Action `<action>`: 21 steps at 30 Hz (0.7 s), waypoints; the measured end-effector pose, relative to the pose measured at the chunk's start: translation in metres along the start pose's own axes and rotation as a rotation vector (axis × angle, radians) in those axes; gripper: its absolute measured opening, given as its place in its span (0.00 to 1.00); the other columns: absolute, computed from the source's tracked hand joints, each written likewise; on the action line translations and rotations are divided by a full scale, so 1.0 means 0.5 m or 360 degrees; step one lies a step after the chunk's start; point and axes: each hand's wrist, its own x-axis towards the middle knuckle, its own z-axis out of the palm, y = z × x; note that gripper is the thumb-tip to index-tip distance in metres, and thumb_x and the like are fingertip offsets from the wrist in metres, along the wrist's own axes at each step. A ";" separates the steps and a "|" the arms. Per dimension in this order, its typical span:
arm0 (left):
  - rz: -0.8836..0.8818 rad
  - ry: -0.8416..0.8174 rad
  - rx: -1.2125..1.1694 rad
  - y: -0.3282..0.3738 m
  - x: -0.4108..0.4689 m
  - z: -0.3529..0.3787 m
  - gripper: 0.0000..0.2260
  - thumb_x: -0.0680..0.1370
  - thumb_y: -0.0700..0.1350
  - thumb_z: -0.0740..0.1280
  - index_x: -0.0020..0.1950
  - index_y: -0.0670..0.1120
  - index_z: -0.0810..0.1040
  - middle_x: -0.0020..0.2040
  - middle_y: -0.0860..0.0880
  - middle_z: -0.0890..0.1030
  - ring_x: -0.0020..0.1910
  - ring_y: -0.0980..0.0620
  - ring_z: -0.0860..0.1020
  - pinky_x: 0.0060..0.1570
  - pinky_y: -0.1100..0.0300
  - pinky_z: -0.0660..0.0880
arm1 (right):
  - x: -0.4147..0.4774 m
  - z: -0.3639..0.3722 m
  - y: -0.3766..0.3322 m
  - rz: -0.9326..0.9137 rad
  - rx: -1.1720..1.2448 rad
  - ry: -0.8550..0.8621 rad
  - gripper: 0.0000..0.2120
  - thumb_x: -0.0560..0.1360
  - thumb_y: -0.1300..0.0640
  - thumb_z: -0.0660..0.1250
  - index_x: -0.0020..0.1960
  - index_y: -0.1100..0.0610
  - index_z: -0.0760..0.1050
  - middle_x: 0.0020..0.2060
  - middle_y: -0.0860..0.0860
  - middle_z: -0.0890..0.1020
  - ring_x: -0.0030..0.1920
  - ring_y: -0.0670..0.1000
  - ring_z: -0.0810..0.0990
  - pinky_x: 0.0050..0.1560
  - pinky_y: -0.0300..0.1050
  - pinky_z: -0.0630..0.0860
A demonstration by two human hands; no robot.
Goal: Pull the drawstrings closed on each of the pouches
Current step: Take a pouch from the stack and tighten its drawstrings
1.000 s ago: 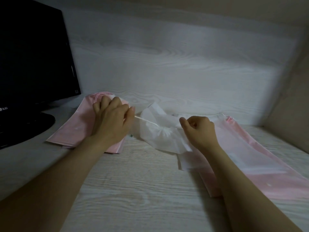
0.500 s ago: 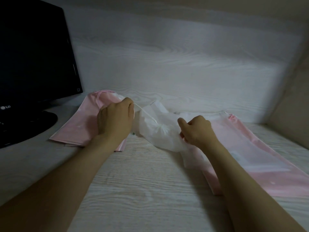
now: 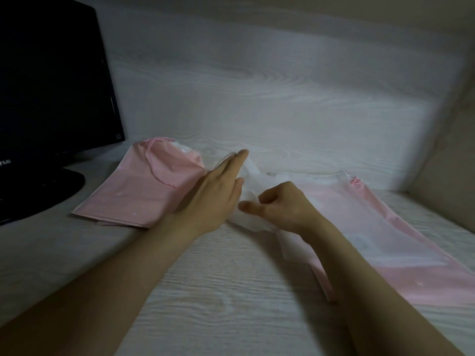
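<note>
A: At mid-desk, your right hand clenches the white pouch below its gathered mouth, likely anchoring it.

B: Your left hand lies straight-fingered beside that mouth, gripping nothing, overlapping the cinched pink pouch.

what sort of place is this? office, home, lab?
Likely a home or office workstation: an LG monitor on a round stand at the left, a pale wood-grain desk with a matching back panel, and pink pouches and a white pouch on it.
</note>
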 end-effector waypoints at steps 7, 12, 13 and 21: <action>-0.0100 0.0014 0.0139 0.001 0.000 0.009 0.29 0.85 0.42 0.63 0.84 0.39 0.58 0.83 0.42 0.63 0.79 0.46 0.67 0.77 0.51 0.68 | -0.005 0.032 0.004 -0.0455 -0.0362 -0.0008 0.17 0.67 0.46 0.81 0.51 0.49 0.78 0.43 0.42 0.82 0.41 0.44 0.79 0.40 0.40 0.73; -0.0542 0.0100 -0.0238 -0.006 0.000 0.032 0.37 0.79 0.40 0.70 0.84 0.43 0.57 0.80 0.43 0.67 0.65 0.41 0.80 0.68 0.47 0.75 | 0.010 0.026 0.012 -0.0823 -0.0687 0.0147 0.18 0.64 0.71 0.65 0.49 0.53 0.75 0.44 0.50 0.81 0.44 0.55 0.78 0.42 0.53 0.75; -0.0629 0.0097 -0.0295 -0.006 0.000 0.037 0.39 0.78 0.40 0.72 0.85 0.44 0.56 0.80 0.43 0.67 0.64 0.42 0.80 0.67 0.48 0.76 | 0.011 0.022 0.012 -0.0824 -0.0752 0.0180 0.19 0.65 0.70 0.65 0.51 0.54 0.76 0.45 0.51 0.81 0.46 0.57 0.79 0.43 0.53 0.75; -0.0821 0.0025 -0.0545 -0.024 -0.006 0.055 0.45 0.74 0.42 0.76 0.84 0.54 0.54 0.76 0.45 0.72 0.53 0.51 0.85 0.62 0.47 0.81 | -0.009 0.012 -0.007 -0.0131 0.0189 0.0037 0.17 0.72 0.47 0.73 0.33 0.59 0.77 0.27 0.47 0.72 0.30 0.47 0.68 0.34 0.43 0.67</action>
